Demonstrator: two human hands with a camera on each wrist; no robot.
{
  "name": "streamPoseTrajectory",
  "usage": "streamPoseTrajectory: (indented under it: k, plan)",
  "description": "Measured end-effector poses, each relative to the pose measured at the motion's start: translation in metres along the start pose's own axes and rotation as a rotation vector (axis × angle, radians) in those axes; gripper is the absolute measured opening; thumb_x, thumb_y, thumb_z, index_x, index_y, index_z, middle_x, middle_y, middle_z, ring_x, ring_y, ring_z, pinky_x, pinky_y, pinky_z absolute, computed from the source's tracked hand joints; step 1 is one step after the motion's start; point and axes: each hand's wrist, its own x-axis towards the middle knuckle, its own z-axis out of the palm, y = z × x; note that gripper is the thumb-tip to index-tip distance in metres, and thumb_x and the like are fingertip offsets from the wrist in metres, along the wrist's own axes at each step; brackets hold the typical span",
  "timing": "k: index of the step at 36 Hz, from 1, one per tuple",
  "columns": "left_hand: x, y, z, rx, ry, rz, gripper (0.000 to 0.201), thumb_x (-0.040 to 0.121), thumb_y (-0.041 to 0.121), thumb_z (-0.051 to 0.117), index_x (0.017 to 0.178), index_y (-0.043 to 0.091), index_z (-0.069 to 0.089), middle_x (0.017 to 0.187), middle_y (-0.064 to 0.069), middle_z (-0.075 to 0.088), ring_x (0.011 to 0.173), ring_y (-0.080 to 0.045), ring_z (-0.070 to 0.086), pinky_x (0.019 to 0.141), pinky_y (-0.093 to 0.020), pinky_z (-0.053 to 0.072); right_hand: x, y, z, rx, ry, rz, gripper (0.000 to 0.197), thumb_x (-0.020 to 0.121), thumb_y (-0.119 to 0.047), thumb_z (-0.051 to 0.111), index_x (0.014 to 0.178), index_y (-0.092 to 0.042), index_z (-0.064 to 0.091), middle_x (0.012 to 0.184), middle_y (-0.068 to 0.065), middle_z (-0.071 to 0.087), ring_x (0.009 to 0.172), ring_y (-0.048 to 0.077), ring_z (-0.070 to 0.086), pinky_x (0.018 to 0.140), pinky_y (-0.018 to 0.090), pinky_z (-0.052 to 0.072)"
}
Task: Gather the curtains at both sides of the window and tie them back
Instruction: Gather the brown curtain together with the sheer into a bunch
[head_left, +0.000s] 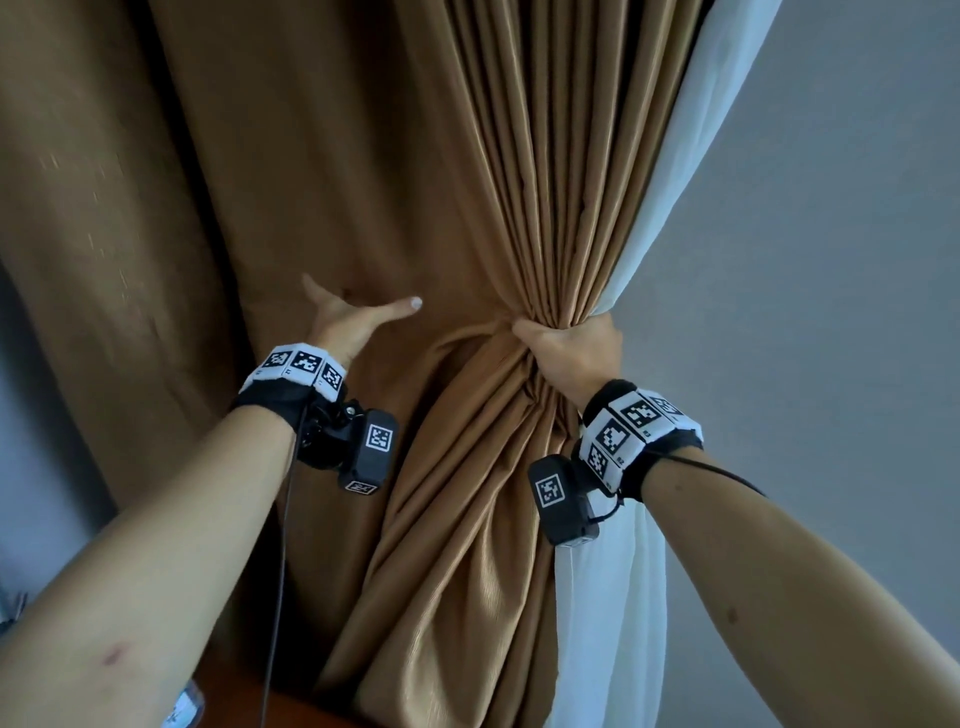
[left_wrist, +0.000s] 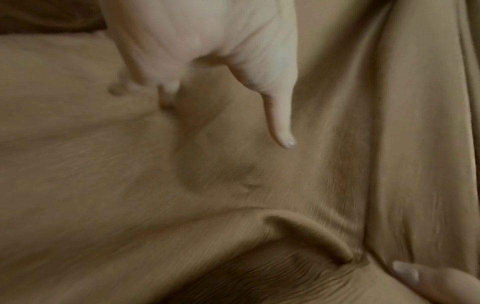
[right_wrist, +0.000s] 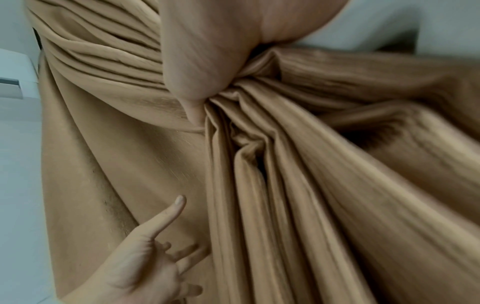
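Half of one brown curtain is bunched into a tight waist in the right hand, whose grip is wrapped round the pleats together with the edge of a white sheer curtain hanging just beside it against a grey wall. The rest of the panel to the left hangs loose and wide. The left hand lies spread against that slack cloth, thumb out, fingers straight and pressing into the fabric, pinching nothing. From these views the gathering looks only partly done: the loose cloth has yet to be swept across into the bundle. No tie-back, cord or hook shows in any view, so the tying appears not yet begun. Whether a second curtain hangs at the window's other side cannot be told; it lies out of view.
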Motion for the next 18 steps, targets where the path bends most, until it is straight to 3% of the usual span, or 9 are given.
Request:
streamPoseTrajectory:
  k: [4, 7, 9, 12, 16, 18]
  plan:
    - [0.008, 0.001, 0.015, 0.016, 0.01, -0.006, 0.159, 0.046, 0.053, 0.092, 0.151, 0.016, -0.02, 0.156, -0.01, 0.032, 0.141, -0.024, 0.035, 0.116, -0.044, 0.031, -0.001, 0.002, 0.001, 0.006, 0.007, -0.006, 0.08, 0.062, -0.044, 0.08, 0.131, -0.017, 0.049, 0.122, 0.002, 0.061, 0.115, 0.025, 0.057, 0.099, 0.04, 0.05]
    - [0.016, 0.007, 0.022, 0.217, 0.122, -0.059, 0.154, 0.041, 0.072, 0.084, 0.155, 0.021, -0.007, 0.158, -0.014, 0.021, 0.144, -0.034, 0.024, 0.117, -0.05, 0.024, -0.002, 0.003, 0.0, 0.013, 0.017, -0.016, 0.079, 0.065, -0.04, 0.08, 0.132, -0.016, 0.048, 0.123, 0.003, 0.06, 0.117, 0.026, 0.056, 0.101, 0.038, 0.048]
    - [0.021, 0.011, 0.024, 0.318, 0.148, -0.082, 0.145, 0.047, 0.071, 0.082, 0.155, 0.025, -0.004, 0.157, -0.015, 0.013, 0.144, -0.037, 0.018, 0.117, -0.052, 0.02, 0.0, 0.004, -0.001, 0.012, 0.019, -0.015, 0.078, 0.066, -0.039, 0.081, 0.133, -0.015, 0.048, 0.124, 0.004, 0.06, 0.118, 0.026, 0.055, 0.102, 0.039, 0.047]
    - [0.032, 0.013, 0.025, 0.264, 0.121, -0.064, 0.143, 0.053, 0.062, 0.085, 0.155, 0.022, -0.008, 0.16, -0.011, 0.008, 0.146, -0.034, 0.016, 0.117, -0.049, 0.02, 0.006, 0.005, -0.001, 0.01, 0.02, -0.008, 0.081, 0.064, -0.042, 0.081, 0.133, -0.014, 0.048, 0.125, 0.004, 0.059, 0.117, 0.026, 0.056, 0.101, 0.04, 0.048]
    - [0.045, 0.011, 0.025, 0.039, 0.045, -0.022, 0.148, 0.052, 0.05, 0.091, 0.153, 0.014, -0.011, 0.156, -0.008, 0.029, 0.14, -0.027, 0.034, 0.115, -0.041, 0.03, 0.015, 0.008, 0.002, -0.008, 0.038, -0.02, 0.081, 0.064, -0.042, 0.08, 0.134, -0.017, 0.047, 0.126, 0.003, 0.059, 0.118, 0.026, 0.056, 0.102, 0.039, 0.048]
    - [0.047, 0.012, 0.029, -0.004, 0.038, -0.028, 0.142, 0.051, 0.048, 0.092, 0.154, 0.013, 0.001, 0.148, -0.007, 0.043, 0.133, -0.026, 0.044, 0.112, -0.04, 0.036, 0.018, 0.009, 0.007, -0.012, 0.057, -0.029, 0.078, 0.063, -0.042, 0.08, 0.13, -0.017, 0.05, 0.123, 0.003, 0.061, 0.115, 0.026, 0.058, 0.1, 0.04, 0.049]
